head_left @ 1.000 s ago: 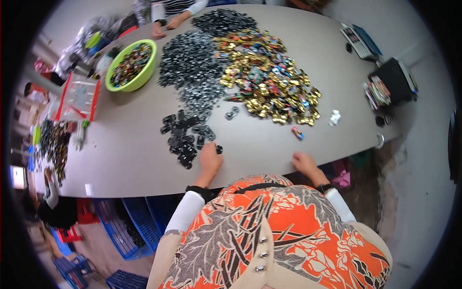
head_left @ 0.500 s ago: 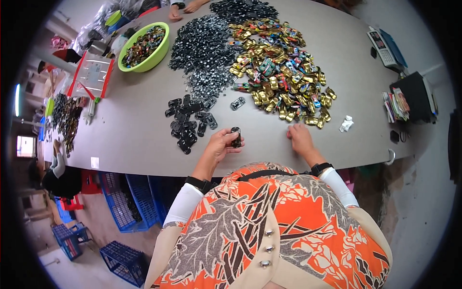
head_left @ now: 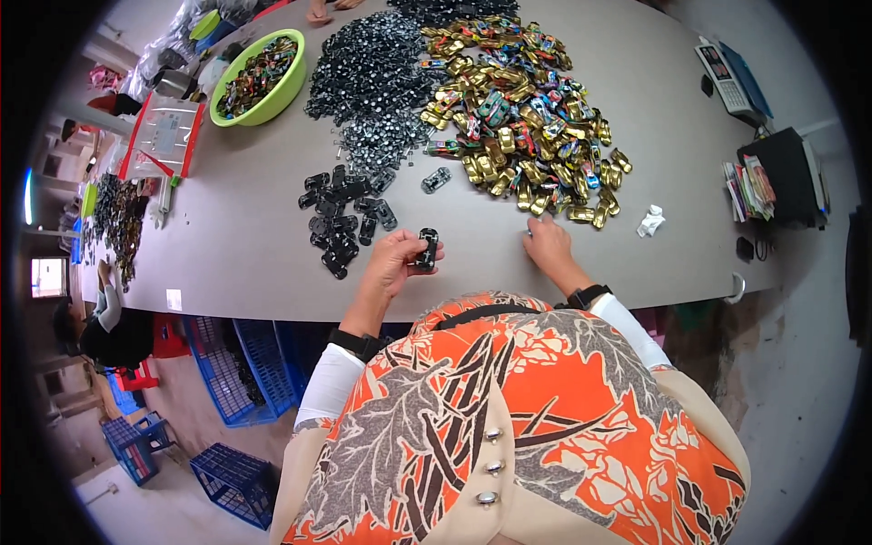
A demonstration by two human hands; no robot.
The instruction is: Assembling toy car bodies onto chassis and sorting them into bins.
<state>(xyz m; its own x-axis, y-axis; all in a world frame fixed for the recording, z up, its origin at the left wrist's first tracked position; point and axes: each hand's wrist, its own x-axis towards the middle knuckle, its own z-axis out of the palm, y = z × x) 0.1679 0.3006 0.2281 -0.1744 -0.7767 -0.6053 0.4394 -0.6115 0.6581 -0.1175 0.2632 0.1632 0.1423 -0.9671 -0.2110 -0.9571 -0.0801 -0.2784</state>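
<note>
My left hand (head_left: 396, 262) holds a small black toy car base (head_left: 426, 248) just above the grey table (head_left: 245, 245). To its left lies a cluster of several black bases (head_left: 341, 216). My right hand (head_left: 548, 243) rests on the table with its fingertips on something small that I cannot make out, right below a big heap of gold and coloured toy car bodies (head_left: 513, 109). A large pile of black parts (head_left: 372, 77) lies beyond the cluster. One lone black base (head_left: 436, 179) sits between the piles.
A green bowl (head_left: 259, 77) of mixed parts stands at the far left, beside a clear red-edged tray (head_left: 162, 138). A crumpled white scrap (head_left: 650, 221) lies right of the heap. A calculator (head_left: 728, 84) is at the far right. Blue crates (head_left: 232, 372) stand under the table; another person (head_left: 104, 318) sits left.
My left hand has picked a black base from the cluster and lifted it. My right hand moved up toward the gold heap's edge. The view has shifted closer to the table.
</note>
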